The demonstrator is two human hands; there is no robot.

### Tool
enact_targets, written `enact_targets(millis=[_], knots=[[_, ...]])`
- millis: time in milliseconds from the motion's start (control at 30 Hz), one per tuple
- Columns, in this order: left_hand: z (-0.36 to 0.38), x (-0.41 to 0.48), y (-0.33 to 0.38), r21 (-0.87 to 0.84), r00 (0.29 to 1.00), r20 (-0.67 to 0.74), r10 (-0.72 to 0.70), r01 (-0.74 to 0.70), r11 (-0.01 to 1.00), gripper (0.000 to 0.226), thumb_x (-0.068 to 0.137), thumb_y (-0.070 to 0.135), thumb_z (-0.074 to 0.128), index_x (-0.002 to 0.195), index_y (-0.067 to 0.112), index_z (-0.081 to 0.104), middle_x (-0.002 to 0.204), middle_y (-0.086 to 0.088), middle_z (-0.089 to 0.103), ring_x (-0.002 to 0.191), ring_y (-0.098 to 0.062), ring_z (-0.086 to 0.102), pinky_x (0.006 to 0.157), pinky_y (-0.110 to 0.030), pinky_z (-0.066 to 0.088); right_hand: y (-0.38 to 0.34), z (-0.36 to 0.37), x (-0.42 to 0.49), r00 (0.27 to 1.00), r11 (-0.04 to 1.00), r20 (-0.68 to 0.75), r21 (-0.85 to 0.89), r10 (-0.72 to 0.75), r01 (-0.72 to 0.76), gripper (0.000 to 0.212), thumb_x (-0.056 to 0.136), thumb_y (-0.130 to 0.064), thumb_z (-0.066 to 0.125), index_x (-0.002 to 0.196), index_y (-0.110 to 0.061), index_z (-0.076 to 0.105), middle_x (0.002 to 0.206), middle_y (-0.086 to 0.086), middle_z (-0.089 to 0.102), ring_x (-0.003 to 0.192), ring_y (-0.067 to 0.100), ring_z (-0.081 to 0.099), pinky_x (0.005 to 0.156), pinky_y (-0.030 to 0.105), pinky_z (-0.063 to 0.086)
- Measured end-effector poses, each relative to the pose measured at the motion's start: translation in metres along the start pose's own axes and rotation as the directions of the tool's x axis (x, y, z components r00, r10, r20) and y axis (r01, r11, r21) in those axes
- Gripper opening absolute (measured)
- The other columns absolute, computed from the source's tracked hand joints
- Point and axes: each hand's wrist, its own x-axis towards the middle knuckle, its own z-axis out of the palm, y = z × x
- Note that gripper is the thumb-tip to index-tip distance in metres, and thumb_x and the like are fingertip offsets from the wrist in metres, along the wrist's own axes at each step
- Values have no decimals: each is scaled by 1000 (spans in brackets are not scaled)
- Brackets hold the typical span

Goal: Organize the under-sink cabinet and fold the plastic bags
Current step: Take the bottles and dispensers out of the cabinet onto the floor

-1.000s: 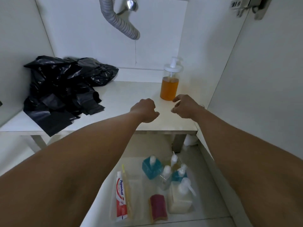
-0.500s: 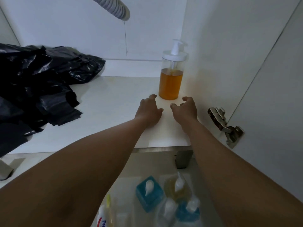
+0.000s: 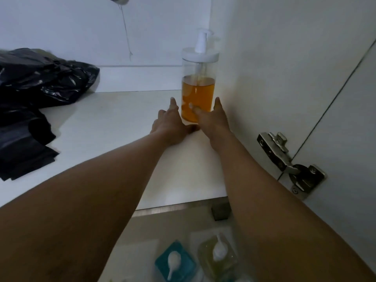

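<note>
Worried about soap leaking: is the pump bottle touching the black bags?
Apart. The head view shows a wide strip of bare shelf between the bottle and the bags.

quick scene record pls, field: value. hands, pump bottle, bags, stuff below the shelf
bottle: pump type, upright on shelf, part full of orange liquid, beside the right wall
left hand: fingers straight, at bottle's left side
right hand: thumb in front of bottle, fingers at its right side
grip: neither hand closed on bottle; contact unclear
bags: black, crumpled heap at shelf's left, unfolded
below shelf: teal bottle, yellow bottle
hinge: metal, on right wall
</note>
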Motion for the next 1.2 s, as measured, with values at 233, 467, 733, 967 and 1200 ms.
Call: enact_targets(millis=[233, 467, 733, 967, 1200], knots=[[-3, -5, -3, -149, 992, -108, 68, -84, 985, 125, 71, 58, 81, 159, 33, -4, 144, -4, 57, 127, -32, 57, 97, -54, 52, -2, 4, -3, 999, 998, -11, 47, -41, 41, 97, 82, -56, 70, 156, -22, 17, 152, 6, 40, 135, 29, 44, 108, 50, 42], [0, -8, -7, -203, 956, -265, 129, -186, 961, 93, 78, 48, 81, 153, 19, 33, 131, -8, 65, 115, -31, 65, 89, -37, 51, 3, 1, -25, 986, 985, -35, -57, -162, 160, 84, 86, -50, 70, 153, -23, 27, 145, 6, 37, 131, 26, 45, 104, 44, 46], [-12, -49, -4, -343, 964, -232, 127, -204, 917, 87, 76, 34, 87, 149, 21, 39, 125, -8, 66, 105, -23, 65, 80, -24, 48, -2, -7, -64, 991, 991, -14, 5, -133, 133, 79, 86, -43, 72, 150, -21, 29, 144, 7, 41, 127, 27, 48, 99, 40, 48], [-30, -117, 2, -453, 945, -305, 115, -250, 856, 86, 70, 24, 91, 143, 19, 45, 115, 0, 65, 104, -22, 65, 89, -42, 58, -36, -18, -106, 997, 997, -71, -71, -27, 22, 97, 61, -66, 81, 134, -19, 39, 111, -4, 50, 110, 25, 60, 80, 35, 50], [-83, -188, -3, -473, 951, -307, 48, -196, 859, 87, 70, 28, 92, 142, 20, 44, 127, -6, 62, 110, -23, 61, 81, -31, 58, -116, -60, -164, 924, 913, 369, -336, -97, 231, 83, 46, -77, 72, 112, -31, 52, 112, 0, 65, 85, 25, 69, 72, 45, 61]])
